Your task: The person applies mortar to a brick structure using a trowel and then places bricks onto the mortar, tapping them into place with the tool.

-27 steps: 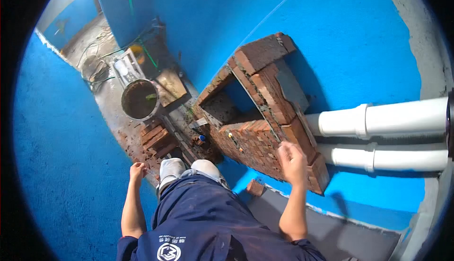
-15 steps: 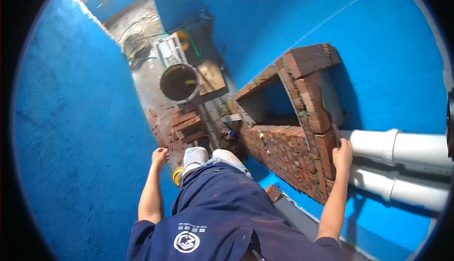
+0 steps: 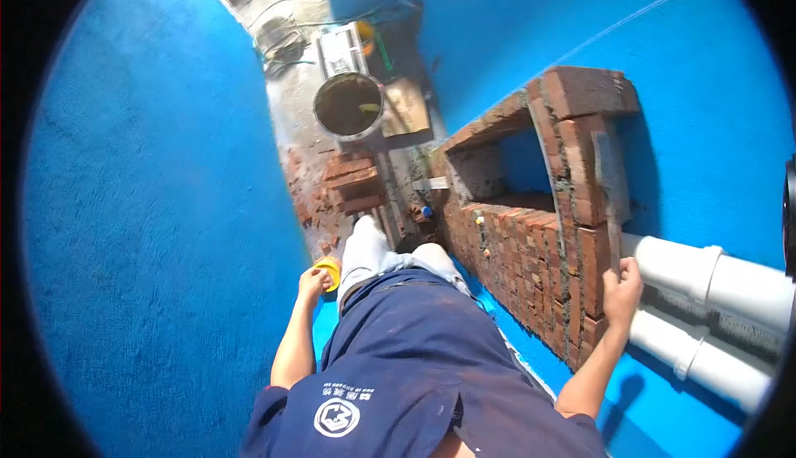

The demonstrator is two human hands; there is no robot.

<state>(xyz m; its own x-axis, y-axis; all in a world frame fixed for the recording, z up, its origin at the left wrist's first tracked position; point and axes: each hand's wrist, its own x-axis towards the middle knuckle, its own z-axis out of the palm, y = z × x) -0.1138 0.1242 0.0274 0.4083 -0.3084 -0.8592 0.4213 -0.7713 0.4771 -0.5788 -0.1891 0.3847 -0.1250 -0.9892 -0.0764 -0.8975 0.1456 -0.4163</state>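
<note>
My right hand (image 3: 623, 294) is closed round the handle of a trowel (image 3: 611, 172) with a flat grey blade. The blade lies along the right side of the upper bricks of a red brick wall (image 3: 531, 271), which has a square opening. My left hand (image 3: 313, 282) hangs low at my left with its fingers curled, and nothing shows in them. Just beyond it, partly behind the fingers, is a round yellow thing (image 3: 331, 273) near my feet.
Two white pipes (image 3: 705, 280) run right of the brick wall. Ahead on the floor are a brick stack (image 3: 352, 180), a round bucket (image 3: 349, 136) with grey contents, a board (image 3: 408, 108) and cables (image 3: 282, 43). A blue wall (image 3: 166, 209) stands close on my left.
The view has shifted, so the brick wall and bucket sit farther right. My right hand keeps the trowel beside the bricks. My left hand now appears next to the yellow thing.
</note>
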